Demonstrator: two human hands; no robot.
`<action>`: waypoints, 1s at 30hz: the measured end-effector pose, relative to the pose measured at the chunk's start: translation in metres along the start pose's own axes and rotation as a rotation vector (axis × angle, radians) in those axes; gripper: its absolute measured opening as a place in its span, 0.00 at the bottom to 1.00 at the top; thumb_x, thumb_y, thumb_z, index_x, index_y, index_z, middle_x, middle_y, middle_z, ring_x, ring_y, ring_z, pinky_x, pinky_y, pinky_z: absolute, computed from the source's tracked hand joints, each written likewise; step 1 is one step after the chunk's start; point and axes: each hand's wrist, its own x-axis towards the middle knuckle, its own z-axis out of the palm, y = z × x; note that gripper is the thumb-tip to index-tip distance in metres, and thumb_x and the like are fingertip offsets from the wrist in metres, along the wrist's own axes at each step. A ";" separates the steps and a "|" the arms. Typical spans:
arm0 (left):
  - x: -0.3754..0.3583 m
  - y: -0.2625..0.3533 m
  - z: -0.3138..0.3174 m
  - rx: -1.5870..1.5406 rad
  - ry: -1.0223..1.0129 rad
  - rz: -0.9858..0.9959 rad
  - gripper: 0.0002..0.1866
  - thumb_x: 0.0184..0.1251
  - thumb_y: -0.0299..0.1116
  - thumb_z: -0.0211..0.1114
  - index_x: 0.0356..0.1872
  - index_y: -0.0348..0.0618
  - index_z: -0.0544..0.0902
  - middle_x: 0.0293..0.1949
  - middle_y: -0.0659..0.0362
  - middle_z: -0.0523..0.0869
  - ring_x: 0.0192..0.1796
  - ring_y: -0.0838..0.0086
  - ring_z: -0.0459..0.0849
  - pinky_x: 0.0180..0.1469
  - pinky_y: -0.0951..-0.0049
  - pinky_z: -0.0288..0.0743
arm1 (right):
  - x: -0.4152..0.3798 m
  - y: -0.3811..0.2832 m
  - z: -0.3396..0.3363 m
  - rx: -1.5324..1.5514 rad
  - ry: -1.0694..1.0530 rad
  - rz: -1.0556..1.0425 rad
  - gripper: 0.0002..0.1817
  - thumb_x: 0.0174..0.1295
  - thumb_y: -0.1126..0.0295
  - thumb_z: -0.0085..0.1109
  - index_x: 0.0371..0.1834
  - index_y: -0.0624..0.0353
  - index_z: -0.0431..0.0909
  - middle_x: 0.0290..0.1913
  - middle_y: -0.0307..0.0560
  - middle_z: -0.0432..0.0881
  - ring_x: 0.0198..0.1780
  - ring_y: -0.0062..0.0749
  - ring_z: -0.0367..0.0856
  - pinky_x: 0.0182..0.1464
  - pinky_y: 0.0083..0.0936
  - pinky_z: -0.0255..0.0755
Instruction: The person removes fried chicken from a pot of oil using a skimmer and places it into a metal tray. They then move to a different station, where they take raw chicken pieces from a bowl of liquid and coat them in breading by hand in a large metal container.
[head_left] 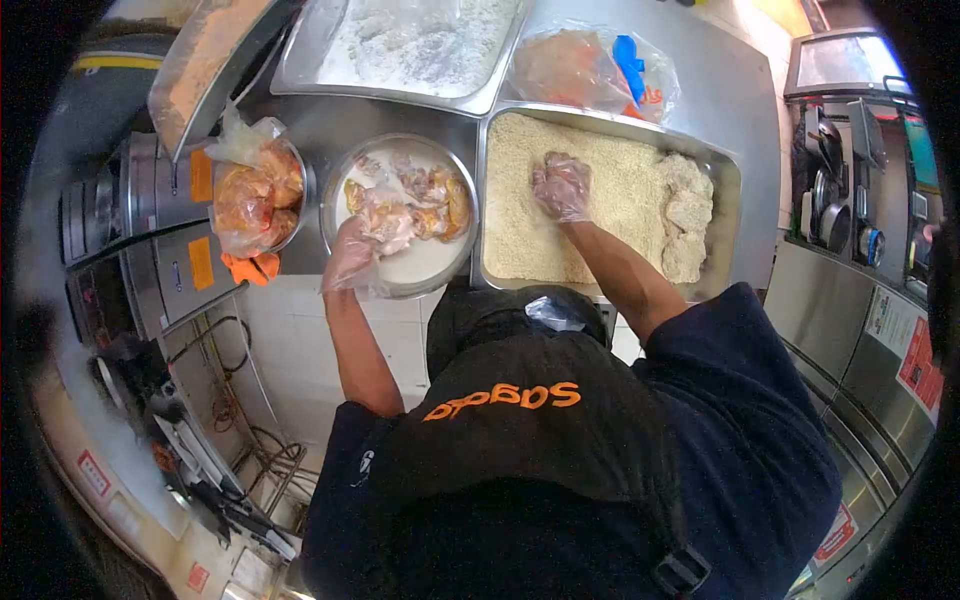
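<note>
My left hand (350, 258), in a clear plastic glove, reaches over the near left rim of a round metal bowl (326, 200) of white liquid. Its fingers close on a wet, pale chicken piece (388, 225). More yellowish chicken pieces (445, 205) lie in the liquid beside it. My right hand (563, 187), also gloved, is down in the pale breading crumbs (520, 230) of a rectangular metal tray (738, 215). Its fingers look curled; whatever may be under them is hidden. Several coated chicken pieces (687, 215) lie along the tray's right side.
Left of the bowl, a bag of marinated chicken (258, 200) sits in a container, with an orange cloth-like item (252, 268) below. Behind are a tray of white flour (410, 45) and a clear plastic bag (570, 70). A raised metal panel (205, 65) juts in at upper left.
</note>
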 end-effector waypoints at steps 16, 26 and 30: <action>-0.013 -0.009 0.006 -0.131 0.254 0.111 0.24 0.53 0.19 0.55 0.56 0.37 0.68 0.42 0.55 0.80 0.42 0.69 0.80 0.42 0.75 0.76 | -0.019 0.045 -0.021 -0.081 -0.965 -0.494 0.46 0.44 0.42 0.62 0.61 0.65 0.61 0.56 0.61 0.69 0.55 0.48 0.70 0.60 0.32 0.59; 0.001 -0.031 0.004 -0.599 0.250 0.111 0.19 0.61 0.27 0.53 0.54 0.38 0.70 0.46 0.55 0.78 0.46 0.69 0.78 0.46 0.72 0.76 | -0.039 0.035 -0.088 0.208 -0.338 -0.015 0.31 0.44 0.52 0.64 0.47 0.65 0.74 0.43 0.60 0.78 0.42 0.42 0.78 0.47 0.32 0.70; 0.027 -0.043 0.000 -0.972 0.332 0.226 0.17 0.60 0.29 0.52 0.52 0.40 0.72 0.46 0.51 0.78 0.49 0.63 0.77 0.52 0.62 0.73 | -0.052 0.044 -0.078 0.065 -0.252 -0.053 0.24 0.52 0.52 0.56 0.47 0.57 0.76 0.44 0.57 0.78 0.46 0.47 0.76 0.50 0.35 0.68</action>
